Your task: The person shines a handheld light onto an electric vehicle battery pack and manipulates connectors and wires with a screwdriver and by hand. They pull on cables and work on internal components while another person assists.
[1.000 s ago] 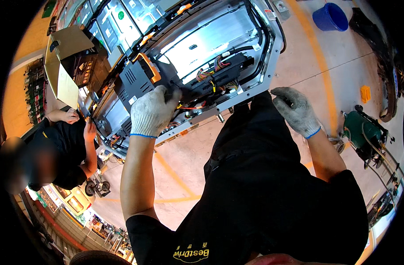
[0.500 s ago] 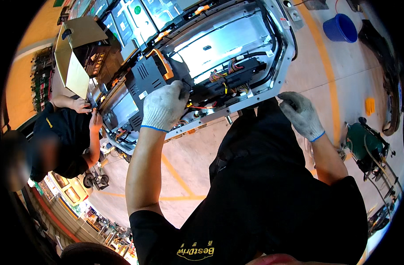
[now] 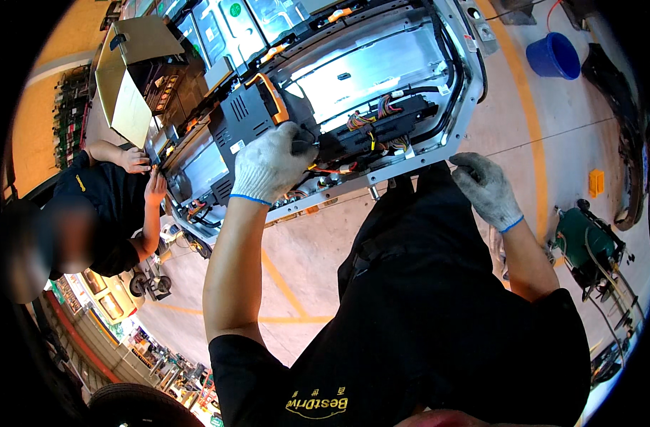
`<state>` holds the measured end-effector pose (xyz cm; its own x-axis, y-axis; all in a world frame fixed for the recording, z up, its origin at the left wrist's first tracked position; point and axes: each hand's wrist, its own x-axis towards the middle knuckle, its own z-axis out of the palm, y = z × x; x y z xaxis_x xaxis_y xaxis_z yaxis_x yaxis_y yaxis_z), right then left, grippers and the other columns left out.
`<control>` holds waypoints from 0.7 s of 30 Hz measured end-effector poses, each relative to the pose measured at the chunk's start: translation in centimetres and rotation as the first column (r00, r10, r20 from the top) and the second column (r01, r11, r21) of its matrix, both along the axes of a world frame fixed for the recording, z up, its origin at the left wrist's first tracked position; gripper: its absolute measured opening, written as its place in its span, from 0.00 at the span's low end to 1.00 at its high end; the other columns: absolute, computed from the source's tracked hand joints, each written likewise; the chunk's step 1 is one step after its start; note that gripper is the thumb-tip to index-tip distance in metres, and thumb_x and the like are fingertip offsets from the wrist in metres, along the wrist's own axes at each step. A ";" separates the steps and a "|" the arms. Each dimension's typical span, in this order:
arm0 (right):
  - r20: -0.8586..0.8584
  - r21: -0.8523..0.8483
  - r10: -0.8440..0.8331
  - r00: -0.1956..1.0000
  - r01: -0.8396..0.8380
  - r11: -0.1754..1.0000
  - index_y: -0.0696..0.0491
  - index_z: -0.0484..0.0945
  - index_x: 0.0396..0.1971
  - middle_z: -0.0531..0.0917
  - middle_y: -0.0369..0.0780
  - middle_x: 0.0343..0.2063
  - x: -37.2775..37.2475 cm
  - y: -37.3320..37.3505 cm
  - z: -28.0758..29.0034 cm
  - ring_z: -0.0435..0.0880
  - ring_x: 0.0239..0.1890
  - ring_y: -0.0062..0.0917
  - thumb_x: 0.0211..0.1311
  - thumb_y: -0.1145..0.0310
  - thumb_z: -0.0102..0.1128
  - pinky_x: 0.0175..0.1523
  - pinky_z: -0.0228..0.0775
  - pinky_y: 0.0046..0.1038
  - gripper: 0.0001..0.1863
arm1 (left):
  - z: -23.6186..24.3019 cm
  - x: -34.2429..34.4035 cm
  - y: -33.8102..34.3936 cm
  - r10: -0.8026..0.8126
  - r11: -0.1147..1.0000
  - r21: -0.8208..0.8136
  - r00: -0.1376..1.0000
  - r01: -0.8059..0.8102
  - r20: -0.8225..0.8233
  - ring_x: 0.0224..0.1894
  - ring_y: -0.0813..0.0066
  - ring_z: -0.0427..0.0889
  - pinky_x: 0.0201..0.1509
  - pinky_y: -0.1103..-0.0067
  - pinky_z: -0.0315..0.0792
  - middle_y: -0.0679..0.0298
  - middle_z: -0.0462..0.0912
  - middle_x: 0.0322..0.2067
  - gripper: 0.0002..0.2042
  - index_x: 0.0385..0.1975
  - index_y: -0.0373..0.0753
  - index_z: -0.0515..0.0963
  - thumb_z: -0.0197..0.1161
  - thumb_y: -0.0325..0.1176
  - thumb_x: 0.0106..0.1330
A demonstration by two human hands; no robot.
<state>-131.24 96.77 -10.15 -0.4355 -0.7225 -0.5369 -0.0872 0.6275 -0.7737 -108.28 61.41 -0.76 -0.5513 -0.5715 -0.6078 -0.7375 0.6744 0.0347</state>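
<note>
A large open battery pack (image 3: 403,169) with a silver metal rim lies in front of me. My left hand (image 3: 275,164), in a white knit glove with a blue cuff, is over the right edge of a black vented cover (image 3: 241,114). Its fingers are curled in a pinch beside a black part; what they grip is hidden. Just above this hand is an orange handle-like bar (image 3: 272,98). My right hand (image 3: 487,191), gloved likewise, hangs by the pack's near right corner. Its fingers are curled, with nothing visible in them.
A co-worker (image 3: 101,206) leans at the pack's left end, both bare hands on its edge. Bundled wires (image 3: 364,121) run along a black module. An open cardboard box (image 3: 136,107) sits far left. Right, on the floor: a blue bucket (image 3: 554,57) and a green machine with hoses (image 3: 584,235).
The whole view has shifted slightly, so the pack sits a little lower and further right. My left hand has stayed at the cover's edge, its fingers turned slightly; my right hand looks much the same.
</note>
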 end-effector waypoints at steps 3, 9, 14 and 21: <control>0.029 -0.011 -0.016 0.999 0.016 1.000 0.58 0.90 0.66 0.95 0.50 0.59 0.1 0.5 -0.8 0.95 0.60 0.37 0.80 0.62 0.72 0.71 0.86 0.40 0.23 | -0.7 -0.5 -0.6 0.045 0.999 0.007 0.990 -0.047 0.137 0.60 0.44 0.95 0.66 0.55 0.86 0.49 0.97 0.54 0.22 0.63 0.45 0.90 0.65 0.53 0.84; 0.020 -0.011 -0.024 1.000 0.025 1.000 0.56 0.90 0.67 0.95 0.51 0.59 0.3 0.8 -1.2 0.95 0.60 0.36 0.79 0.60 0.73 0.70 0.86 0.40 0.23 | -1.0 1.0 -0.8 -0.084 0.996 0.009 0.996 0.084 -0.003 0.56 0.44 0.96 0.65 0.54 0.87 0.47 0.97 0.52 0.21 0.63 0.43 0.90 0.64 0.52 0.85; 0.061 0.031 -0.003 0.998 0.001 1.000 0.56 0.90 0.67 0.95 0.50 0.58 0.5 0.9 -1.4 0.95 0.59 0.35 0.81 0.60 0.72 0.69 0.87 0.39 0.22 | -0.4 -0.5 -0.1 0.008 1.000 -0.021 0.984 -0.004 0.178 0.56 0.44 0.95 0.64 0.52 0.86 0.48 0.96 0.52 0.19 0.60 0.44 0.90 0.67 0.51 0.83; 0.057 -0.007 0.010 0.998 -0.009 1.000 0.56 0.89 0.68 0.95 0.49 0.58 0.7 0.9 -1.3 0.95 0.59 0.35 0.82 0.59 0.72 0.70 0.86 0.38 0.23 | -1.0 1.1 -0.2 -0.006 1.000 0.022 0.998 0.008 -0.070 0.54 0.45 0.95 0.64 0.54 0.86 0.46 0.94 0.54 0.19 0.60 0.38 0.88 0.63 0.48 0.88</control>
